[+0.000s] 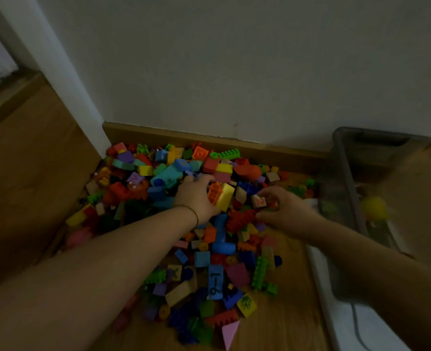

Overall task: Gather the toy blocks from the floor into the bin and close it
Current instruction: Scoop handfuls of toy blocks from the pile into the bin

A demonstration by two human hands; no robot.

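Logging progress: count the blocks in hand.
3: orange block and yellow block in the left hand; numbered cube pinched by the right hand. Others may hide under palms.

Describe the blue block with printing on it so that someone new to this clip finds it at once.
Start at the pile of toy blocks on the wooden floor below the wall. At the pile's near end, a flat light-blue block lies just left of a purple block. It alone bears dark characters reading 9-1.
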